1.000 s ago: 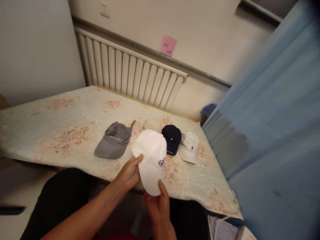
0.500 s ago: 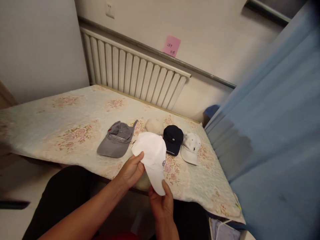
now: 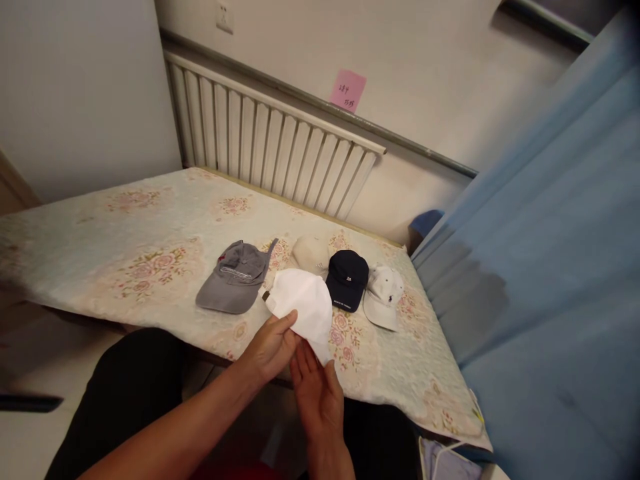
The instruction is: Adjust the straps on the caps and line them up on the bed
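Fingers (image 3: 288,341) hold white cap (image 3: 306,300), partly hiding beige cap (image 3: 309,252) behind.

Smooth, matt cloth on the white cap (image 3: 305,300); puckered, flower-printed cloth on the bedspread (image 3: 195,217).
The grey cap (image 3: 237,273) is dull, soft-looking cloth, the navy cap (image 3: 349,277) even and matt; toward the bedspread's right edge, the off-white cap (image 3: 383,303) is matt cloth too, as is the beige cap (image 3: 307,252). Along the far edge, the radiator (image 3: 263,137) looks like smooth painted metal. Higher up, the pink note (image 3: 349,91) is flat, matt paper and the socket (image 3: 225,17) smooth plastic. Beyond the right edge, the blue curtain (image 3: 545,267) is matt cloth in folds.
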The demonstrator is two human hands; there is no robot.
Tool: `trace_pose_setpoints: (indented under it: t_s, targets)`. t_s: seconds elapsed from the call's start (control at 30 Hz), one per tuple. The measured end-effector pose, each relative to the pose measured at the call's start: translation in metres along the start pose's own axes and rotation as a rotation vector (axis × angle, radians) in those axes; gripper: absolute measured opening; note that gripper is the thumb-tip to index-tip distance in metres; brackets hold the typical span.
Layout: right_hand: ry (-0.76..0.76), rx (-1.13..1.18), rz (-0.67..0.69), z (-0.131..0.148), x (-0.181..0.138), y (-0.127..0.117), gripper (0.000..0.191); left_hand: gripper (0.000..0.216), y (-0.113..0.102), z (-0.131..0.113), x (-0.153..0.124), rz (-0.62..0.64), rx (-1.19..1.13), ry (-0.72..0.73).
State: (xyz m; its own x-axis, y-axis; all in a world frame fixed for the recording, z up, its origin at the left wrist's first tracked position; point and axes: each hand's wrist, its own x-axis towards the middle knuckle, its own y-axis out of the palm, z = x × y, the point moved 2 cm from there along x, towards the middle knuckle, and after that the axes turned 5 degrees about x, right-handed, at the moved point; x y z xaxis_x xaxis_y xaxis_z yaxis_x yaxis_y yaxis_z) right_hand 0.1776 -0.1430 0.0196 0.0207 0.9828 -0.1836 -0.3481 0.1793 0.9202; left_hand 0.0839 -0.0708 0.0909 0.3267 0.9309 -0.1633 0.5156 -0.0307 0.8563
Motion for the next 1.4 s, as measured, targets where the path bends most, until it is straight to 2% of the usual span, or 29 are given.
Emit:
trace_pose_setpoints:
  t_s: [0.07,0.17,0.37,0.63,0.77,1.0,1.23,1.4]
  targets:
    - [-0.023,-0.034,0.065,-0.002,0.001,0.009,0.047,0.052,0.003,0.005,-0.003,0.014,0.007,-0.025]
    - [-0.038,-0.078,0.08,-0.005,0.004,0.021,0.046,0.05,0.007,0.012,-0.008,0.054,0.015,-0.048]
    - [-0.088,-0.035,0.025,-0.005,0.012,0.032,0.038,0.047,0.008,0.019,-0.012,0.179,0.013,-0.079]
    - [-0.106,0.015,-0.104,0.013,0.01,0.029,0.026,0.06,0.005,0.003,-0.013,0.317,0.0,-0.077]
    - [-0.084,0.025,-0.154,0.018,0.007,0.029,0.022,0.058,0.003,-0.006,-0.012,0.276,-0.06,-0.064]
    - [-0.089,0.049,-0.238,0.022,0.006,0.023,0.02,0.042,-0.002,-0.013,-0.003,0.07,-0.148,-0.078]
    - [-0.148,0.074,-0.17,0.024,0.006,0.025,0.022,0.041,0.005,-0.005,-0.01,0.059,-0.096,-0.096]
    - [-0.156,0.028,-0.11,0.021,0.003,0.033,0.029,0.03,0.004,0.005,-0.016,0.082,-0.049,-0.151]
